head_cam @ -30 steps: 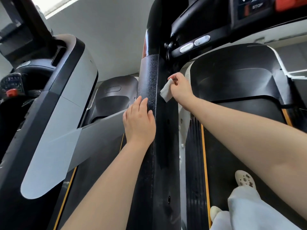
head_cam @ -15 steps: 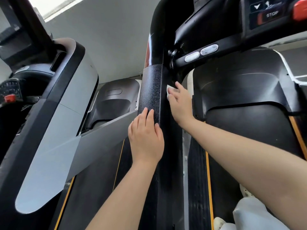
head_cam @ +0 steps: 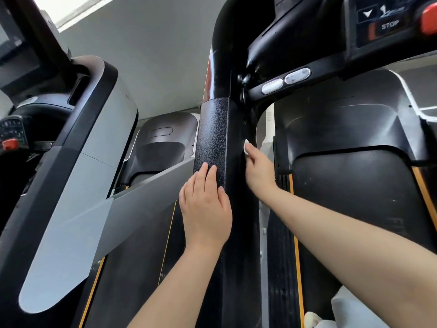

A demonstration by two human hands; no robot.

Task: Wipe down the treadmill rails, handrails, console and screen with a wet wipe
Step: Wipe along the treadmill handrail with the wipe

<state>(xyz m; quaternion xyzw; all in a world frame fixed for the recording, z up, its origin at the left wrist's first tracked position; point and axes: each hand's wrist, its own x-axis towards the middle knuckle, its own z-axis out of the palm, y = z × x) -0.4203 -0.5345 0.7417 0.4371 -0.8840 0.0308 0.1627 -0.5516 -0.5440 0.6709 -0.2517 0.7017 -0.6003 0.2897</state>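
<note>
Pinching wet wipe (head_cam: 246, 146) at fingertips: right hand (head_cam: 259, 171) | left hand (head_cam: 205, 209) flat on upright (head_cam: 212, 138)

- You have two hands in view: your left hand (head_cam: 205, 209) and your right hand (head_cam: 259, 170).
- You hold one white wipe (head_cam: 246, 146).
- You see two treadmills: the near treadmill (head_cam: 354, 185) and a grey neighbouring treadmill (head_cam: 94, 162).
- You face one black textured upright (head_cam: 212, 138).
- You can count two oval silver pads (head_cam: 286, 81).
- You can spot two red knobs (head_cam: 429, 18), one on each console.
</note>
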